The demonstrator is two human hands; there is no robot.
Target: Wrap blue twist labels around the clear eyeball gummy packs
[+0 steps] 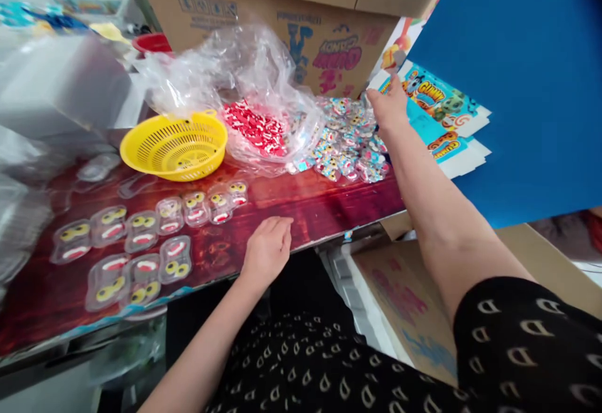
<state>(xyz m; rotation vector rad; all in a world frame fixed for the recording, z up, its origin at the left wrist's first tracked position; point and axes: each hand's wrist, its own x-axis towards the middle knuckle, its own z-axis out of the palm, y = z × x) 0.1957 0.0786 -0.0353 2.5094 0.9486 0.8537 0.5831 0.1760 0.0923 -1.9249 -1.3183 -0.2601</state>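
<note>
10 candy packs laid out: 7 back, 3 front. 1 yellow basket. 2 hands. Piled packs: uncountable, blurred.

Whether the right hand grips the printed cartons is unclear. The blue panel runs off at right; the clear plastic at left is blurred and cut off.

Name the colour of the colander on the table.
Yellow; the colander shows best in the head view.
</note>
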